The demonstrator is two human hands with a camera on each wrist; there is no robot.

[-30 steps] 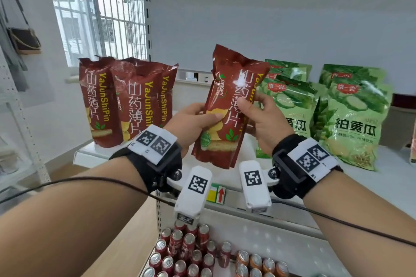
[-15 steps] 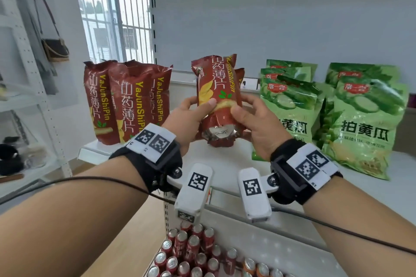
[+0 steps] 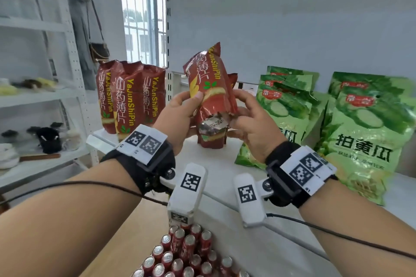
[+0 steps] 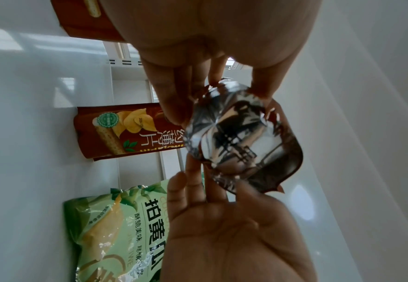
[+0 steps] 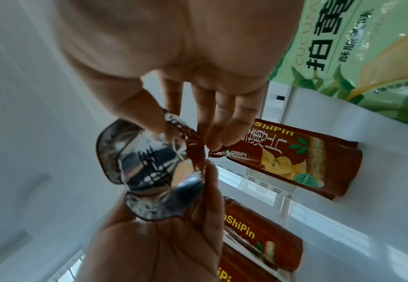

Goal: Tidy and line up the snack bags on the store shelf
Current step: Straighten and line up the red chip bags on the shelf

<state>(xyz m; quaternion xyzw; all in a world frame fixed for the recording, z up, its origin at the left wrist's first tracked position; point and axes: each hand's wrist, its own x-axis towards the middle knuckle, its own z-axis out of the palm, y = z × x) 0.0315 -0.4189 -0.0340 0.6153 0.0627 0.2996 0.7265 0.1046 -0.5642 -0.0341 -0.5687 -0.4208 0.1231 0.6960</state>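
Nearest me, below the shelf's front edge point(image 3: 234, 202), red cans point(image 3: 180, 254) stand packed in rows on a lower level. Above the shelf's front-middle I hold the red-brown bag point(image 3: 209, 87) off the surface, tilted, top away from me. My left hand point(image 3: 177, 119) pinches its left side, thumb on the printed face; my right hand point(image 3: 254, 126) pinches the right side at its lower end. Both hands are clamped on it.

Bare white shelf lies under and in front of the bag, open between the two groups. Just behind the held bag another red-brown bag point(image 3: 211, 139) stands upright mid-shelf. At the left end, a row of three red-brown bags point(image 3: 130, 99) stands near the left corner. Toward the right end, green cucumber bags point(image 3: 364, 132) lean in overlapping stacks, front ones reaching toward the front edge.

The left wrist view shows what the head view hides: the bag's silver crimped bottom point(image 4: 232, 131), fingers point(image 4: 174, 99) on one side and thumb opposite. The right wrist view shows the same foil end point(image 5: 150, 167) with my right fingertips point(image 5: 224, 133) on its seam.
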